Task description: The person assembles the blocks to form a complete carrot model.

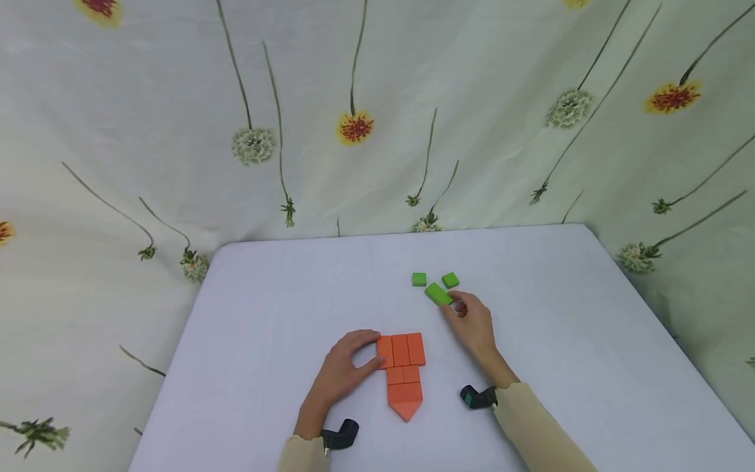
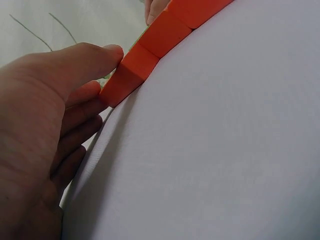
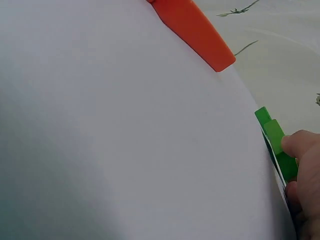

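Flat orange blocks [image 1: 404, 392] lie together on the table: three upright rectangles in a row, two smaller pieces below, then a wider one and a triangle pointing toward me. My left hand [image 1: 341, 368] holds the leftmost orange block [image 1: 385, 349] of the row between thumb and fingers; the left wrist view shows the thumb on the end of that block [image 2: 131, 75]. Farther back, my right hand [image 1: 474, 326] pinches the near end of a green rectangular block [image 1: 438, 294], also seen as a green block [image 3: 274, 136] in the right wrist view.
Two small green blocks, one square [image 1: 419, 279] and one turned at an angle [image 1: 451, 280], lie just beyond the pinched one. A white cloth covers the table [image 1: 283, 295]. Behind it hangs a flower-patterned curtain [image 1: 318, 78]. Black wrist cameras [image 1: 341, 435] sit at both sleeves.
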### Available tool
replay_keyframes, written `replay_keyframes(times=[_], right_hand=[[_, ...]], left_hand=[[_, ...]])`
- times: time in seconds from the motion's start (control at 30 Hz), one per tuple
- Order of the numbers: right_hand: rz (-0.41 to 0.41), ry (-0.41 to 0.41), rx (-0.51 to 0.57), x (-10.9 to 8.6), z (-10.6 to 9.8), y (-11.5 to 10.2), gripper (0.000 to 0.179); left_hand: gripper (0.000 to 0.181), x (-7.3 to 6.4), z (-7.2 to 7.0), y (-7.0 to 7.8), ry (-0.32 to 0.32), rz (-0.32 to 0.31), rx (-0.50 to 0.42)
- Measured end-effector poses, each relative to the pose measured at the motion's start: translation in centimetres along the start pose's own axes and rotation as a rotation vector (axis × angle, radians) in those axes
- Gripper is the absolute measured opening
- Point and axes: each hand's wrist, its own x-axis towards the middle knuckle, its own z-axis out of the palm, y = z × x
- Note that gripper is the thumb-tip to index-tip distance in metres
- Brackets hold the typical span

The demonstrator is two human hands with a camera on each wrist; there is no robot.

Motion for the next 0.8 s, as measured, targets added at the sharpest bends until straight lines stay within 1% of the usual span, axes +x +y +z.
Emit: replay_keyframes(times=[0.1, 0.17, 0.33, 0.4, 0.53, 0.57, 0.67, 0.77, 0.8], right_hand=[[-0.037, 0.016, 0.017, -0.1, 0.0, 0.1, 0.033], [-0.05, 0.012, 0.029, -0.2, 0.0, 0.2, 0.032], [-0.067, -0.027, 0.051, -0.5, -0.3, 0.2, 0.033], [-0.084, -0.038, 0.059, -0.5, -0.4, 0.1, 0.033], [-0.152, -0.041, 0.07, -0.5, -0.4, 0.1, 0.032], [-0.174, -0.041, 0.069, -0.5, -0.4, 0.1, 0.031], [-0.247, -0.055, 0.075, -0.7, -0.2, 0.2, 0.031], [-0.298, -0.081, 0.09, -1.0, 0.2, 0.2, 0.031], [-0.304, -0.092, 0.108, -1.1, 0.4, 0.1, 0.03]], left_hand=[[0.044, 0.1, 0.0, 0.0, -0.001, 0.011, 0.017], [0.045, 0.1, 0.0, 0.0, -0.003, 0.006, 0.015], [0.045, 0.0, 0.0, 0.1, -0.015, -0.029, -0.003], [0.045, 0.1, 0.0, 0.1, -0.016, -0.031, -0.003], [0.045, 0.2, 0.0, 0.1, -0.007, -0.014, -0.004], [0.045, 0.2, 0.0, 0.1, -0.003, -0.002, -0.003], [0.045, 0.0, -0.1, 0.1, -0.002, 0.008, -0.003], [0.044, -0.2, -0.2, 0.1, -0.005, 0.003, 0.0], [0.044, -0.3, -0.2, 0.0, -0.009, -0.008, 0.0]])
